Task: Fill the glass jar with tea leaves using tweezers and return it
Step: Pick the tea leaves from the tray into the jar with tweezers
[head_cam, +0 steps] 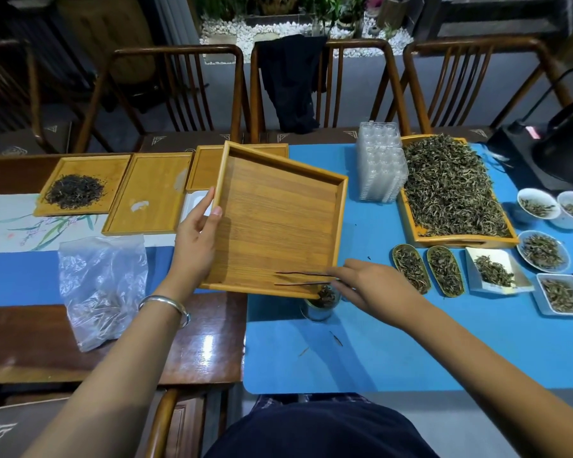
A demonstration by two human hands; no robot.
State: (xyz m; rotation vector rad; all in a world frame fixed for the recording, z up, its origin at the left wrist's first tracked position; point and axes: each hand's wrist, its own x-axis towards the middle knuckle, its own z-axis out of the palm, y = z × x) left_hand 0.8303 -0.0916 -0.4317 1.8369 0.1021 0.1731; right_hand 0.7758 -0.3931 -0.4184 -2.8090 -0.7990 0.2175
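- While the left hand (197, 226) grips the left edge of a square bamboo tray (278, 219) at the centre of the frame, thumb on the inner rim and fingers curled behind, the tray is held tilted, its lower right corner dipping over a glass jar (321, 305).
- The right hand (374, 285), just right of centre, pinches dark tweezers (305, 279); their two thin prongs lie slightly apart across the tray's lower edge, pointing left.
- The glass jar stands on a blue mat (411, 352) just below the tray's corner, dark tea leaves (326, 296) heaped at its mouth; its upper rim is partly hidden by the tray.
- A silver bangle (166, 304) circles the left wrist.
- At the left of the frame, a crumpled clear plastic bag (103, 289) lies on the wooden table (30, 345); above it, a flat tray holds a pile of dark tea (75, 191), with two more flat trays to its right.
- At the upper right, a large tray of greenish loose tea (450, 190) sits beside a stack of clear plastic containers (381, 166).
- Along the right edge, small white dishes (543, 251) and two oval scoops (427, 271) each carry tea samples.
- Wooden chairs (328, 90) line the far side of the table, a dark garment draped over one.
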